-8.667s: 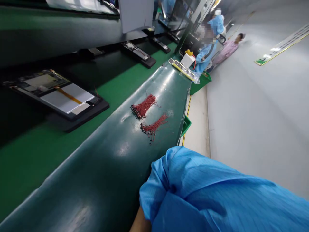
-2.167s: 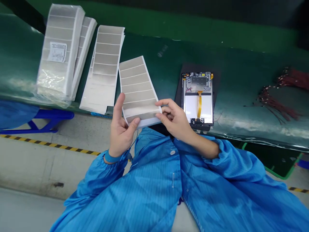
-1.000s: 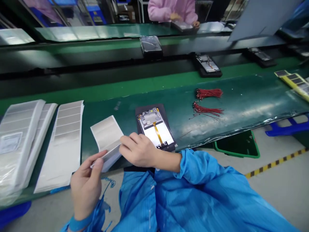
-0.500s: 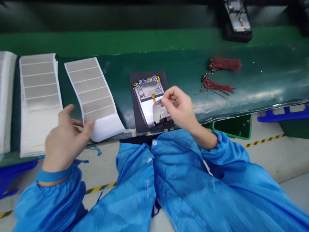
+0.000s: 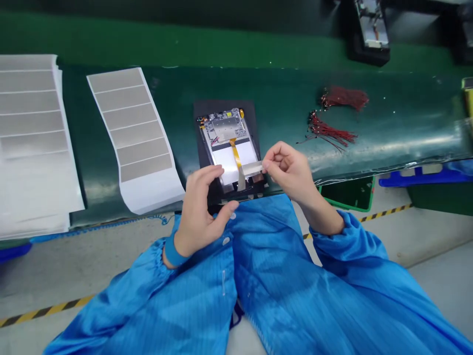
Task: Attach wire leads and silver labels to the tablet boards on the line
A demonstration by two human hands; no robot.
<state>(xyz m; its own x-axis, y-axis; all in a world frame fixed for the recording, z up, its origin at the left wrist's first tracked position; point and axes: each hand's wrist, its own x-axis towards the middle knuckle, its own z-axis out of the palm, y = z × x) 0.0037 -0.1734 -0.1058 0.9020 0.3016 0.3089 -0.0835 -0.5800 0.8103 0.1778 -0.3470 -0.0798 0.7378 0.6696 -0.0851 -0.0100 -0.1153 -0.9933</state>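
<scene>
An opened tablet (image 5: 227, 158) with a bare circuit board (image 5: 226, 129) and an orange flex cable (image 5: 236, 154) lies on a dark pad (image 5: 201, 107). Between thumb and fingertips, my right hand (image 5: 290, 170) pinches one end of a thin grey adhesive strip (image 5: 252, 168). The strip hangs over the tablet's lower part, its far end bent downward; whether it touches the tablet I cannot tell. My left hand (image 5: 201, 207) is at the tablet's lower left, thumb and fingers apart and holding nothing. Left of it lies a sheet of grey adhesive strips (image 5: 138, 129) on white backing.
More strip sheets (image 5: 31, 148) lie stacked at the far left. Two bundles of red wires (image 5: 345, 97) rest on the green mat to the right. Another device (image 5: 372, 29) sits on a black block at the back right. A green bin (image 5: 349, 195) stands below the table edge.
My left hand has moved right, from the sheet of strips to the tablet's lower left. My right hand has shifted slightly right and down, still pinching the strip, which now stretches sideways.
</scene>
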